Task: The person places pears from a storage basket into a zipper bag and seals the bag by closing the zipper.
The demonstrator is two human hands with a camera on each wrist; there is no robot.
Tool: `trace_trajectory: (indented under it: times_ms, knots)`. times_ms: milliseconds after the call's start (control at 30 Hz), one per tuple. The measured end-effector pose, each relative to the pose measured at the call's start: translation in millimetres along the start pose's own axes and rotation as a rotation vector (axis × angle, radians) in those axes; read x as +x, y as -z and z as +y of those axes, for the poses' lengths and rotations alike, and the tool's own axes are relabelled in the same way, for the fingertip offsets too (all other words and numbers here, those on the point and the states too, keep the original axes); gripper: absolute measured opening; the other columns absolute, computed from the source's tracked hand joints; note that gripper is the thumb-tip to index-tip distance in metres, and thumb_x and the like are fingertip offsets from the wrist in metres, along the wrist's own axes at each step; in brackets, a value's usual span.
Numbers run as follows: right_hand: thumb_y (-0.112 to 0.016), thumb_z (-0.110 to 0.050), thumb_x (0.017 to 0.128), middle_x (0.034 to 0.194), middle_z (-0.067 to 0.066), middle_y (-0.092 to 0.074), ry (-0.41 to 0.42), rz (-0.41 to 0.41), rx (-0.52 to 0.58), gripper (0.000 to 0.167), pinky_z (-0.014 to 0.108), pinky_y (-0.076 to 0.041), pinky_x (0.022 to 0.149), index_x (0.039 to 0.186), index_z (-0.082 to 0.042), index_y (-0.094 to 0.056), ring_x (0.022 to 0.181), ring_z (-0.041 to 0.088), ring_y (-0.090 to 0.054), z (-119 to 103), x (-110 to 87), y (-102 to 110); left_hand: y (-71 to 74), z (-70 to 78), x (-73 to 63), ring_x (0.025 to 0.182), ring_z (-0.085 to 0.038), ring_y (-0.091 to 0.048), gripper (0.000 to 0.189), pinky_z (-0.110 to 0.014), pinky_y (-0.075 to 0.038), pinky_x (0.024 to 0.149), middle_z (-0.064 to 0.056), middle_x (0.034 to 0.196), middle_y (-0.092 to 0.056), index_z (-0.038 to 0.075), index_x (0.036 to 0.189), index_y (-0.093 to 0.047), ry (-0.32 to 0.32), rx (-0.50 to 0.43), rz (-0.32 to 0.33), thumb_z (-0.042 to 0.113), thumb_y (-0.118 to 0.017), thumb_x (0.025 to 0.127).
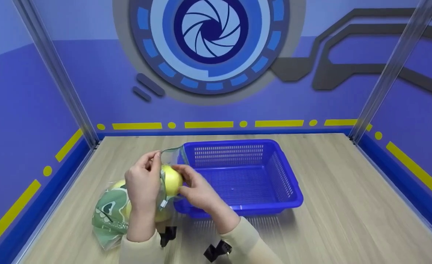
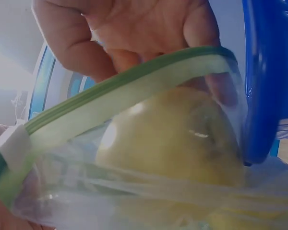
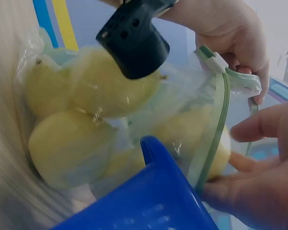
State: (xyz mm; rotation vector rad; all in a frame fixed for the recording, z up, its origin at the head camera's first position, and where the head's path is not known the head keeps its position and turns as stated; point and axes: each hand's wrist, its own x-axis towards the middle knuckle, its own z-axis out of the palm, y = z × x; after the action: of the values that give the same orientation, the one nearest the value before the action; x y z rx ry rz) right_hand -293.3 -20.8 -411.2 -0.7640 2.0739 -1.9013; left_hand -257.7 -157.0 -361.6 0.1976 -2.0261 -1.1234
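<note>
A clear zip bag with a green print (image 1: 107, 216) lies on the table at left, bulging with several yellow pears (image 3: 69, 148). My left hand (image 1: 142, 183) pinches the bag's edge near the white slider (image 3: 216, 62) and holds the mouth apart. In that mouth sits one yellow pear (image 1: 172, 180), with the fingers and thumb of my right hand (image 1: 201, 190) round it. The left wrist view shows the green zip strip (image 2: 134, 81) running between the right hand and this pear (image 2: 168, 139). The pear's lower part is behind the plastic.
A blue plastic basket (image 1: 299, 198) with slotted walls stands just right of the bag, its left rim close by the right hand. Black camera mounts (image 1: 216, 251) sit at the wrists. Blue panels (image 1: 216, 110) enclose the wooden table (image 1: 348, 205) at the back and sides.
</note>
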Motion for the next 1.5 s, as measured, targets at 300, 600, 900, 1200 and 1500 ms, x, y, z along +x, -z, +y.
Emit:
trace_trajectory:
  times_ms: [300, 600, 900, 1200, 1500]
  knots:
    - [-0.054, 0.004, 0.091, 0.137, 0.016, -0.064, 0.051, 0.255, -0.050, 0.041, 0.052, -0.043, 0.115, 0.130, -0.004, -0.064, 0.133, 0.035, -0.058, -2.6, 0.8, 4.2, 0.8, 0.5, -0.5, 0.048, -0.001, -0.034, 0.016, -0.019, -0.027, 0.048, -0.001, 0.059, -0.051, 0.003, 0.101, -0.080, -0.016, 0.007, 0.027, 0.015, -0.069, 0.099]
    - [-0.060, -0.009, 0.097, 0.148, 0.023, -0.050, -0.122, 0.372, -0.155, 0.050, 0.057, -0.041, 0.114, 0.145, -0.003, -0.046, 0.137, 0.042, -0.051, 0.9, 2.8, 7.3, 0.4, 0.5, 0.1, 0.048, -0.001, -0.033, 0.016, -0.018, -0.027, 0.048, -0.005, 0.061, -0.056, 0.001, 0.101, -0.080, -0.031, -0.004, 0.027, 0.013, -0.069, 0.098]
    - [-0.061, -0.007, 0.099, 0.099, 0.014, -0.069, -0.199, 0.192, -0.319, 0.033, 0.034, -0.055, 0.073, 0.129, 0.005, -0.056, 0.083, 0.019, -0.066, 6.0, 1.4, 7.8, 1.4, 1.7, -0.2, 0.049, -0.001, -0.035, 0.017, -0.016, -0.027, 0.046, -0.008, 0.063, -0.060, -0.001, 0.102, -0.079, -0.017, -0.014, 0.011, 0.012, -0.069, 0.099]
    - [-0.059, -0.008, 0.101, 0.078, -0.001, -0.053, -0.115, 0.218, -0.446, 0.006, 0.025, -0.041, 0.061, 0.098, -0.003, -0.061, 0.067, 0.012, -0.048, 7.8, 1.0, 10.7, 0.6, 0.0, -0.6, 0.048, -0.001, -0.033, 0.016, -0.018, -0.027, 0.048, -0.004, 0.060, -0.054, 0.001, 0.101, -0.080, -0.032, 0.001, 0.019, 0.013, -0.069, 0.099]
    - [-0.056, -0.006, 0.100, 0.068, -0.004, -0.050, -0.091, 0.255, -0.333, 0.006, 0.023, -0.039, 0.054, 0.095, -0.003, -0.059, 0.058, 0.011, -0.047, -8.8, 9.1, 15.4, 12.5, -0.7, 6.4, 0.045, 0.000, -0.031, 0.017, -0.016, -0.024, 0.045, -0.001, 0.057, -0.045, 0.000, 0.104, -0.079, -0.036, -0.016, 0.024, 0.012, -0.067, 0.100]
